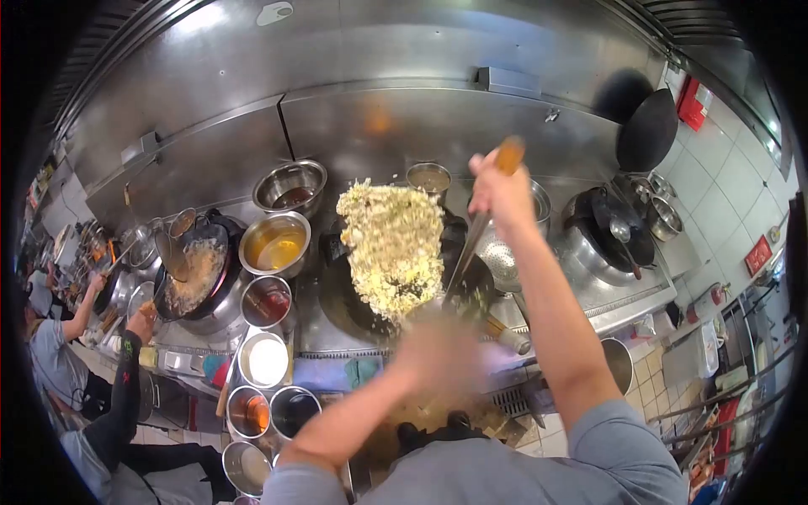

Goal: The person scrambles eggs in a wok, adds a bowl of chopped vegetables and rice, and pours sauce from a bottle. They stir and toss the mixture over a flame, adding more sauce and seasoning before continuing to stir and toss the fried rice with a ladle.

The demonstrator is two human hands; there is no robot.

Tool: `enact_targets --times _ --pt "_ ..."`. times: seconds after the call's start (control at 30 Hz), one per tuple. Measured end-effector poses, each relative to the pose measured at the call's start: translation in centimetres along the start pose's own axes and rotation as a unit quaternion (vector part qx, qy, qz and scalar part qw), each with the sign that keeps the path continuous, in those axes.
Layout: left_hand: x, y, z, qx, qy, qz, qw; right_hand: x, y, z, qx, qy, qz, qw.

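Note:
My right hand (502, 194) is wrapped round a long metal wok utensil (476, 240) with a wooden handle. Its shaft slants down to the wok, and its working end is hard to make out. A large mass of fried rice (391, 240) with yellow egg bits is in the air over the dark wok (341, 299), streaked by motion. At the wok's near side, my left hand (442, 358) is a blur; its fingers and its grip do not show.
Left of the wok stand a bowl of yellow liquid (276, 244), a pot of red sauce (266, 301) and a white-filled container (263, 360). A strainer (498, 257) lies to the right. Co-workers tend another wok (198, 273) at left. A further wok (602, 227) sits at right.

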State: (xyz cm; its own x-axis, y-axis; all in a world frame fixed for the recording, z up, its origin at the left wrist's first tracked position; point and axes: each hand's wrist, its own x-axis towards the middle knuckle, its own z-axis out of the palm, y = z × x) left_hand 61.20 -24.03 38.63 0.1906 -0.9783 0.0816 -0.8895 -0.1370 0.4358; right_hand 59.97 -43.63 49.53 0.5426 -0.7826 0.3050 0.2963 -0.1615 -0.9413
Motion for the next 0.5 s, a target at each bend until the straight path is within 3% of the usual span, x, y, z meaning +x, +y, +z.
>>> enact_targets --times 0.03,0.07,0.17,0.2,0.23,0.27,0.33,0.4,0.43,0.5 --pt "2.2 -1.8 0.4 0.004 0.006 -0.025 1.0 0.6 -0.7 -0.6 0.043 -0.006 -0.035 0.998" --pt "4.5 -4.2 2.4 0.027 0.077 -0.014 0.997 0.4 0.2 -0.2 0.045 -0.007 -0.034 0.998" --pt "5.4 -8.7 13.4 0.072 0.272 0.029 0.959 -0.3 7.9 2.1 -0.02 0.122 -0.061 0.99" --pt "4.3 -9.3 17.4 0.096 0.346 0.028 0.933 -0.3 12.0 1.0 0.045 0.074 -0.098 0.991" --pt "2.7 -9.3 19.1 0.076 0.312 0.032 0.946 -1.5 12.0 0.4 0.11 0.047 -0.103 0.987" --pt "1.2 -9.1 20.0 0.052 0.271 0.031 0.961 -2.1 11.0 -0.1 0.09 0.051 -0.128 0.986" --pt "-2.2 -5.5 15.4 -0.011 0.027 0.008 1.0 -1.6 7.4 -2.0 0.079 0.006 -0.016 0.997" --pt "-0.3 -1.2 4.4 -0.014 -0.008 0.009 1.0 -2.3 2.6 -2.0 0.047 -0.005 0.022 0.999" --pt "0.6 0.9 -1.1 -0.016 -0.026 0.01 1.0 -3.0 0.2 -1.7 0.06 0.018 -0.025 0.998" --pt "2.7 -0.4 -1.9 0.006 0.013 0.008 1.0 -3.6 -0.5 -0.8 0.096 0.073 -0.089 0.989"
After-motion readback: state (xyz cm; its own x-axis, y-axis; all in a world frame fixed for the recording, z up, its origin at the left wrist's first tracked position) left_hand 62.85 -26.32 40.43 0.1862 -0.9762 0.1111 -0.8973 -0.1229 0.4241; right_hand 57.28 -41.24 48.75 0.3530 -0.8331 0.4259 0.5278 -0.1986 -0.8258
